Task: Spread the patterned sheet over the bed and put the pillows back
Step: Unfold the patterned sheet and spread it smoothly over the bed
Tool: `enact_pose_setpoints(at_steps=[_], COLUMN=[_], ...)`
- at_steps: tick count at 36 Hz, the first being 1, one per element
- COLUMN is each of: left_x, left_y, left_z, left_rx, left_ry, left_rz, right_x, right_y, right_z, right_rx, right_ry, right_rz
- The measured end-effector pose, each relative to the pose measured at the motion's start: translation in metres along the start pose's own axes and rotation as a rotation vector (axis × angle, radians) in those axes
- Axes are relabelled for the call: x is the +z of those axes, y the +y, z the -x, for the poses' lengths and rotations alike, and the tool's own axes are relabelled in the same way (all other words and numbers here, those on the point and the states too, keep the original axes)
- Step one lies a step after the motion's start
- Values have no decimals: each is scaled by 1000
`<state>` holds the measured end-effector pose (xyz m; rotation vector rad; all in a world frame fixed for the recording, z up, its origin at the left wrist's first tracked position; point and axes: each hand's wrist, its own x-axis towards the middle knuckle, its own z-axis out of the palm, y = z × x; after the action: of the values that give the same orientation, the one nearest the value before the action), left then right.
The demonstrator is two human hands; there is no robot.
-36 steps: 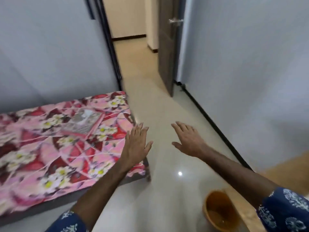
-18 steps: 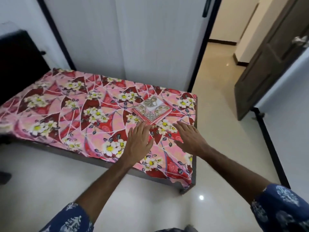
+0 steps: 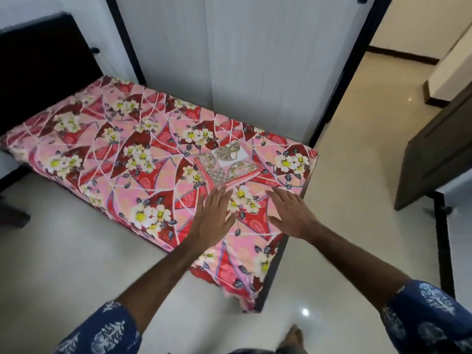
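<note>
A pink and red sheet (image 3: 143, 159) printed with white and yellow flowers covers the low bed from its dark headboard (image 3: 43, 67) to its foot. A folded cloth (image 3: 227, 162) with a pale ornate pattern and a red border lies on the sheet near the foot. My left hand (image 3: 214, 218) stretches out flat, fingers straight, just in front of the folded cloth. My right hand (image 3: 291, 213) is flat too, over the sheet near the bed's right corner. Whether the palms touch the sheet is unclear. No pillow is in view.
White wardrobe doors (image 3: 229, 60) stand right behind the bed. A doorway and hallway (image 3: 378, 111) open at the right, with a dark wooden door (image 3: 441, 149) ajar. Glossy pale floor tiles (image 3: 76, 251) surround the bed. My bare foot (image 3: 293, 338) shows at the bottom.
The view swung left from the hallway to the bed and came closer. Both hands stayed open and now hover over the foot end of the sheet. The orange bucket left the view.
</note>
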<state>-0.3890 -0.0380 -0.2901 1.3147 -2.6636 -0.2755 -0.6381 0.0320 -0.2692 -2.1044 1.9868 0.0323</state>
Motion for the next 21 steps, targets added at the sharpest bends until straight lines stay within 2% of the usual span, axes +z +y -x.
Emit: enact_pose_setpoints(at_steps=[5, 9, 14, 21], left_x=[21, 30, 48, 85], left_y=[72, 111, 134, 132], left_z=[-40, -71, -104, -140], left_rx=[-109, -136, -229, -360], left_ry=[-43, -63, -65, -52], left_rz=[20, 13, 38, 62], right_x=[-19, -30, -30, -24], right_y=[98, 150, 184, 214], right_z=[7, -4, -34, -96], right_rx=[-70, -121, -193, -313], right_ry=[-26, -32, -83, -147], right_rz=[24, 32, 40, 74])
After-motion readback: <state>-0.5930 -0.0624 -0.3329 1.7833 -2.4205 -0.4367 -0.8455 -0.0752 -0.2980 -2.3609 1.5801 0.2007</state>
